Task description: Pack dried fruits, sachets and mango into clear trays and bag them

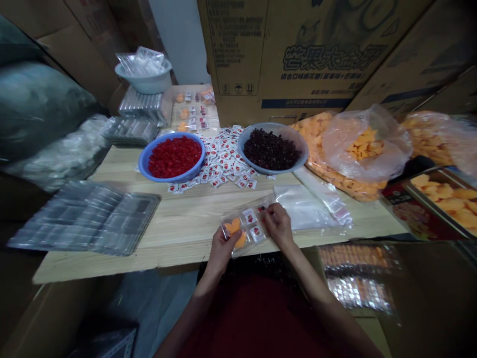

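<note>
A clear plastic compartment tray (244, 226) rests at the near edge of the wooden table (186, 214). It holds orange dried fruit pieces on its left side and small red-and-white sachets in the middle. My left hand (222, 247) grips the tray's left end, thumb over the orange pieces. My right hand (278, 224) pinches the tray's right end, fingers closed near a dark bit of fruit.
A blue bowl of red fruit bits (172, 156), a pile of sachets (223, 161) and a bowl of dark berries (273, 148) sit behind. Empty clear trays (89, 219) lie left. Bags of orange fruit (357, 149) and cardboard boxes (298, 49) stand right and behind.
</note>
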A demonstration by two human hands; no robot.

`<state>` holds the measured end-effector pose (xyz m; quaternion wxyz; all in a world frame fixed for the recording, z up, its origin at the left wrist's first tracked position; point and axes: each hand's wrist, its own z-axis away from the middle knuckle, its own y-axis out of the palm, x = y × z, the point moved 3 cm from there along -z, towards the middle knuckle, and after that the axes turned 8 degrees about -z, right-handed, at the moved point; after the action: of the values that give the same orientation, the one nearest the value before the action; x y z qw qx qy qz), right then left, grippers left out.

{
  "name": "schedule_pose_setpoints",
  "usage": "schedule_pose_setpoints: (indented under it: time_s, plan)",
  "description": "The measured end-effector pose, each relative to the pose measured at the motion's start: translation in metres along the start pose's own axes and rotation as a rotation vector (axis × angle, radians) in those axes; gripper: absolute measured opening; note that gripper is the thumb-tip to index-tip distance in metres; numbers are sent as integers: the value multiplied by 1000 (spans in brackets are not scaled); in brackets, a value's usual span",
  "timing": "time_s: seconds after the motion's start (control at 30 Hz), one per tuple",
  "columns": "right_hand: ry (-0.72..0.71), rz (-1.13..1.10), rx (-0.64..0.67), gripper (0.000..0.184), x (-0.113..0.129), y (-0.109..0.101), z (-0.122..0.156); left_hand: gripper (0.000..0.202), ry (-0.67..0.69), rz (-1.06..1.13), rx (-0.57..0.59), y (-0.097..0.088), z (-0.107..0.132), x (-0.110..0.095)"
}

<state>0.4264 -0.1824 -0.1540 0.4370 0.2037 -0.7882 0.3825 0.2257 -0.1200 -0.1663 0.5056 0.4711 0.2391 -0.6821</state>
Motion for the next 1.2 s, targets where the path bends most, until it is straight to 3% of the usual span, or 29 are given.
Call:
schedule_pose_setpoints:
  time_s: [0.17, 0.3, 0.4, 0.53, 0.7, 0.8, 0.9, 1.1, 1.2]
  plan:
    - [-105, 9, 100, 15, 8, 8, 16, 49, -36, 111, 15, 5, -1, 2]
    - [-113, 118, 58, 15, 7, -3, 23, 50, -62, 184, -1, 6, 2, 6]
    - [-109, 187, 109, 17, 9, -8, 27, 49, -80, 226, 16, 10, 4, 8]
    - [-108, 92, 202, 18, 22, -5, 33, 47, -39, 221, 33, 17, 6, 6]
    - [-15, 135, 113, 16, 24, 1, 26, 44, -30, 142, 40, 17, 15, 3]
    - [57, 177, 82, 13, 16, 8, 16, 42, -13, 118, 48, 14, 19, 3]
    - [41, 154, 105, 16, 16, 18, 12, 42, -30, 128, 32, 13, 18, 5]
    - [-60, 25, 253, 15, 50, 46, 30, 40, 2, 55, -41, 18, 14, 12]
    - [-51, -30, 260, 16, 59, 54, 38, 42, 48, -3, -80, 14, 15, 10]
